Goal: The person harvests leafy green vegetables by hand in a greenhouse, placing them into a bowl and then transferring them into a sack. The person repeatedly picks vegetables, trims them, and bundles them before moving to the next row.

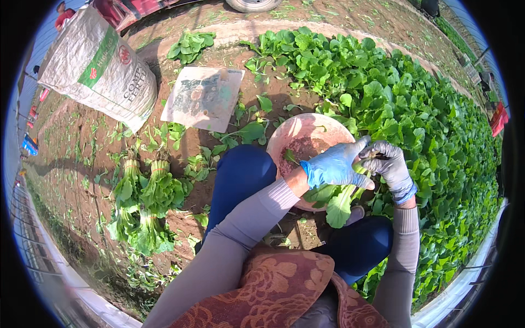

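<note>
My left hand [334,166], in a blue glove, holds a leafy green plant [340,207] by its pale stalks, with the broad leaves hanging down below. Opposite it, my right hand [387,166] wears a soil-stained glove with a blue cuff. Its fingers are curled and pinched at the root end of the same plant, which they partly hide. Under my left hand stands a round pinkish basin [293,127], with reddish residue and a leaf scrap inside. My hands are above its right rim, between my knees.
Dense leafy greens [410,123] grow along the right. Banded bundles of greens [158,184] lie on the soil at left. Beyond them stand a white woven sack [102,69] and a flat worn board [203,98]. Loose greens [190,46], a vehicle wheel [252,4] and a person [63,16] are farther off.
</note>
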`<state>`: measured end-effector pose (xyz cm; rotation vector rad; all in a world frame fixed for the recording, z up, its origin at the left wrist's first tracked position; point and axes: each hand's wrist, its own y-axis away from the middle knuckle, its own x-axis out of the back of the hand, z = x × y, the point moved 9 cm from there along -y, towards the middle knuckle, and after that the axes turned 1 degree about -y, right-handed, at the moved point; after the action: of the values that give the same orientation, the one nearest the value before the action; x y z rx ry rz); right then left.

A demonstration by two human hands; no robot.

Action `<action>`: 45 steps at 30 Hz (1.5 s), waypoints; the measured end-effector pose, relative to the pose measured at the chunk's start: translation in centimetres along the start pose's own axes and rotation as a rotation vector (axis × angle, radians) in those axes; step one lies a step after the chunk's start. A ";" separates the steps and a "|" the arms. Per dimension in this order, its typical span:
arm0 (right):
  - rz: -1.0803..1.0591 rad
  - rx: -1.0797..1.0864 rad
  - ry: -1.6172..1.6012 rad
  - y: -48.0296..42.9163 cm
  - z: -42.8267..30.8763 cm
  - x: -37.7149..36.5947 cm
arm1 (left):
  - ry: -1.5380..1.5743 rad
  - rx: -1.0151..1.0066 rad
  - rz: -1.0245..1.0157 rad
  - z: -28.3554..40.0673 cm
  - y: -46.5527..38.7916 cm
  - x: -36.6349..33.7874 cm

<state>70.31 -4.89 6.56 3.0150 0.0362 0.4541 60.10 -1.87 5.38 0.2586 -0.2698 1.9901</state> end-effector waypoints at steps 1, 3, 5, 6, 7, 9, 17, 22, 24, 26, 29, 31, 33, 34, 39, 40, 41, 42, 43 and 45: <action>0.030 0.018 -0.047 -0.2 0.7 0.0 | 0.177 -0.004 -0.022 0.0 -0.3 -0.9; -0.003 0.088 -0.065 -0.4 -0.2 -0.4 | 0.455 0.098 -0.066 -2.0 -1.2 -2.7; -0.056 0.003 -0.195 -0.5 0.9 -1.0 | 0.690 0.239 -0.063 -2.8 -1.1 -3.6; -0.097 -0.041 -0.250 -0.6 1.4 -1.3 | 0.762 0.234 -0.063 -2.4 -0.9 -3.6; -0.064 0.024 -0.225 -0.6 1.1 -0.8 | 0.727 0.272 -0.142 -2.8 -0.9 -4.0; 0.053 0.179 -0.257 0.0 -0.2 0.6 | 0.677 0.325 -0.215 -3.4 -1.0 -3.8; 0.712 -0.211 -0.590 10.8 21.5 11.1 | 0.553 0.253 -0.012 -1.6 -3.4 -0.7; 0.604 -0.598 0.614 17.9 34.5 4.0 | 0.524 0.343 0.198 -3.9 -2.6 0.7; 0.406 -0.584 0.771 17.4 36.2 3.1 | 0.399 0.417 0.207 -3.9 -2.4 0.5; 0.263 -0.729 0.867 18.1 40.5 2.9 | 0.336 0.423 0.184 -4.4 -2.6 -0.1; 0.064 -1.015 1.153 20.0 49.5 4.0 | 0.200 0.446 0.190 -5.6 -2.6 0.0; -0.253 -0.964 1.414 19.0 50.7 3.9 | 0.111 0.472 0.221 -6.2 -2.1 0.7; -0.428 -1.077 1.590 18.6 52.4 4.0 | 0.105 0.484 0.237 -6.3 -1.7 0.8; -0.575 -1.127 1.642 19.0 54.6 3.5 | 0.108 0.490 0.233 -6.3 -1.7 0.5; -0.671 -1.386 1.615 21.6 60.9 4.0 | 0.017 0.500 0.187 -7.1 -2.5 -0.5; -0.491 -1.402 1.526 23.6 59.8 3.8 | 0.008 0.495 0.143 -7.0 -3.2 -1.5; -0.411 -1.338 1.540 20.3 57.9 5.1 | 0.013 0.507 0.209 -6.7 -1.9 0.1; -0.342 -1.347 1.501 21.5 57.5 5.5 | 0.034 0.508 0.196 -7.0 -2.0 -0.1; -0.298 -1.351 1.477 22.3 57.0 5.7 | 0.055 0.509 0.184 -7.1 -2.1 -0.3; -0.228 -1.358 1.418 23.7 56.3 5.5 | 0.059 0.503 0.152 -7.1 -2.4 -0.6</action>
<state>92.43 -33.25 -43.09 0.9898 0.1023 1.5672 62.07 0.75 -1.42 0.5087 0.2634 2.1900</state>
